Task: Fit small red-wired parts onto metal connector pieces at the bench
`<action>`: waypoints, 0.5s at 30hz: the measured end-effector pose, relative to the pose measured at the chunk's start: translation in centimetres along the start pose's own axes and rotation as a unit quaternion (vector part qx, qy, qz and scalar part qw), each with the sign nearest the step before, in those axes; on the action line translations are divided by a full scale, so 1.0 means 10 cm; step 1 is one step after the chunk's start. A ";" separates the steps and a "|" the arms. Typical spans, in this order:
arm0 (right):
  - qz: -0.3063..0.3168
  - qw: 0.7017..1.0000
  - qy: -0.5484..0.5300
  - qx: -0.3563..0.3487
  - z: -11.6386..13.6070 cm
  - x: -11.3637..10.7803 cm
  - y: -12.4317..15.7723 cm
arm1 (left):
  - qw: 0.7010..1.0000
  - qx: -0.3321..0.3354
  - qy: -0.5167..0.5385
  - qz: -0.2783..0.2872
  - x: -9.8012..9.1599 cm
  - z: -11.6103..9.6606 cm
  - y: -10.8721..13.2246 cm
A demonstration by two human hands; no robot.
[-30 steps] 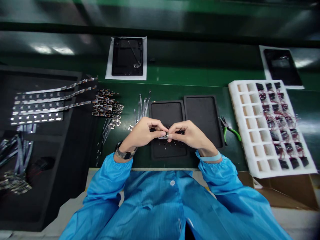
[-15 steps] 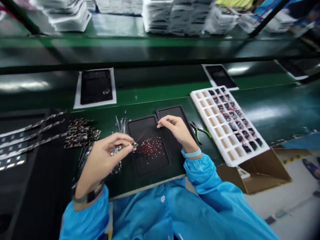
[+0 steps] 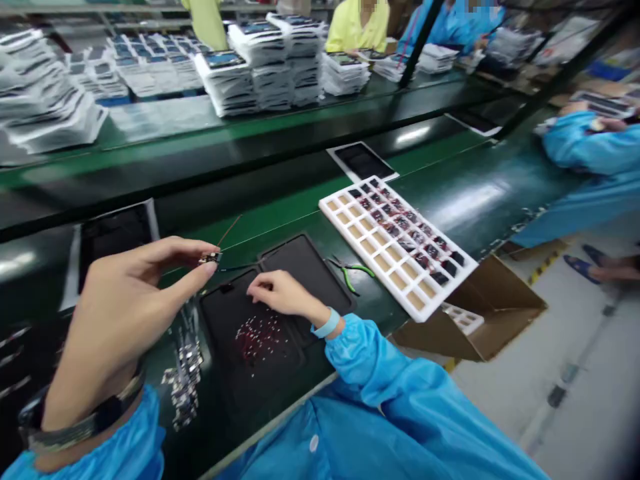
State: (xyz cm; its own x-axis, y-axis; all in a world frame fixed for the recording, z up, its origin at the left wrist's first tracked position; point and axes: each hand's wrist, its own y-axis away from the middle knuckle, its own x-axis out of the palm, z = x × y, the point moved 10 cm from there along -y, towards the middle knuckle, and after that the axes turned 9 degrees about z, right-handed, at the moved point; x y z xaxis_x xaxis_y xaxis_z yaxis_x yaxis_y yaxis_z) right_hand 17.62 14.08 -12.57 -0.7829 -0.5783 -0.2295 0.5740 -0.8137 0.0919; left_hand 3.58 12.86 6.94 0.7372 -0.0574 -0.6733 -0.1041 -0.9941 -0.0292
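Note:
My left hand [image 3: 127,300], raised at the left, pinches a small circuit board [image 3: 210,257] between thumb and fingertips. A thin reddish wire [image 3: 230,230] sticks up from the board. Over the black tray [image 3: 215,333] my right hand [image 3: 281,293] is closed, its fingers curled and pressed together; anything in them is too small to make out. Below it in the tray lies a loose pile of small red-wired parts [image 3: 257,337] with white ends. A bunch of small boards with cables [image 3: 185,387] rests left of the tray.
Green-handled pliers [image 3: 353,272] lie right of a second black tray [image 3: 305,257]. Farther right, a white compartment tray [image 3: 325,208] holds dark wired parts in several cells. Beneath it stands a cardboard box [image 3: 510,307]. Tablet panels [image 3: 363,160] lie behind; a co-worker's blue sleeve [image 3: 575,140] shows at right.
My view has turned rightward and up. My left hand has lifted the circuit board higher and nearer to me. My right hand remains closed above the trays.

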 end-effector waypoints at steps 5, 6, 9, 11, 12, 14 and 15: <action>0.037 0.990 0.133 -0.014 0.04 0.11 -0.02 | 0.985 0.067 -0.122 0.106 0.60 -0.46 -0.79; 0.040 0.989 0.143 -0.018 0.03 0.11 -0.03 | 0.980 0.077 -0.131 0.130 0.75 -0.54 -0.96; 0.043 0.989 0.142 -0.025 -0.03 0.12 -0.06 | 0.963 0.117 -0.185 0.155 1.15 -0.80 -1.51; 0.049 0.991 0.126 -0.023 -0.08 0.12 -0.08 | 0.955 0.134 -0.222 0.145 1.40 -0.97 -1.90; 0.050 0.992 0.116 -0.021 -0.11 0.12 -0.08 | 0.954 0.135 -0.229 0.140 1.53 -1.05 -2.10; 0.054 0.993 0.099 -0.017 -0.15 0.13 -0.09 | 0.958 0.125 -0.221 0.135 1.83 -1.21 -2.49; 0.052 0.994 0.092 -0.016 -0.17 0.13 -0.10 | 0.964 0.120 -0.198 0.130 1.97 -1.31 -2.66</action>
State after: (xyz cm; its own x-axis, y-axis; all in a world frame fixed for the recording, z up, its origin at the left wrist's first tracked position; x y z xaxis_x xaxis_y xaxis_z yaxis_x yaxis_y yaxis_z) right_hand 16.42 14.23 -14.66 -0.6630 -0.6362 -0.3947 0.6591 -0.7460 0.0952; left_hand 29.63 37.00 4.08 0.3572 -0.2147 -0.9090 -0.4366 -0.8987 0.0407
